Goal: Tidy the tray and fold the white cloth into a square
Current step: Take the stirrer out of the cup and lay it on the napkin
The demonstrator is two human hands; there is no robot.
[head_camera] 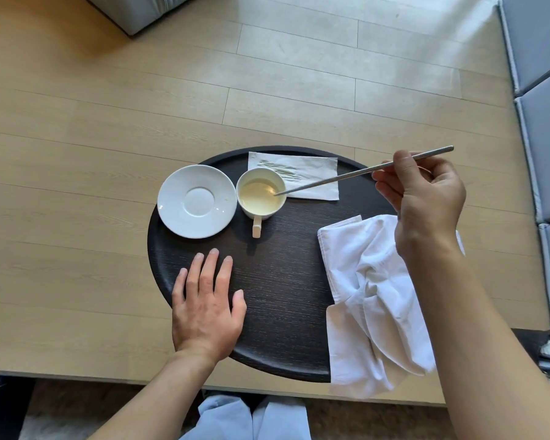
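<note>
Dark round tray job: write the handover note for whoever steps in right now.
Left hand: open, flat on the dark round wooden tray, holding nothing.
Right hand: shut on a thin metal stick, its tip in the white cup of pale liquid.
On the tray: empty white saucer left of the cup, white paper napkin behind it, crumpled white cloth at the right, hanging over the tray's edge.
Done: nothing visibly tidied.
Left: set the stick down, put the tray in order, fold the cloth into a square.
</note>
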